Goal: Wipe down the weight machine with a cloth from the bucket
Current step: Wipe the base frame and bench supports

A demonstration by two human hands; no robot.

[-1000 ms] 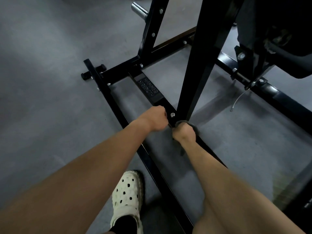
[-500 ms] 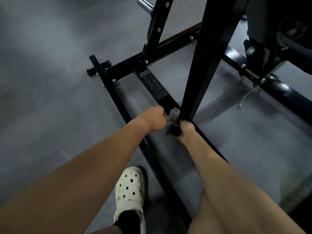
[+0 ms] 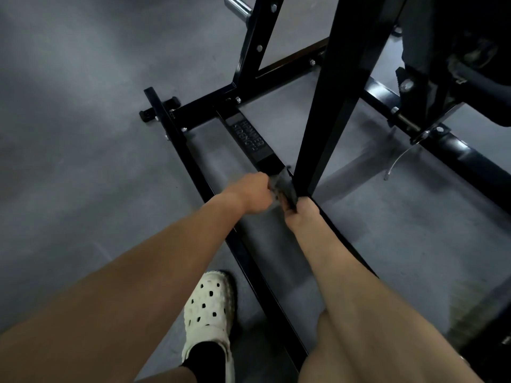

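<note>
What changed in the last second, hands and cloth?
The cloth, bunched under the right hand a second ago, now stretches between both hands beside the upright; the left hand appears to have gripped its end. Both hands stayed at that joint; the white shoe did not move.

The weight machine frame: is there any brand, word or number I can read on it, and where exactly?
"HAMMER STRENGTH": two rows of letters on the dark plate fixed to a low rail of the weight machine, just beyond the cloth; the last letters are faint.
No other word, number or sign can be read in this view.
</note>
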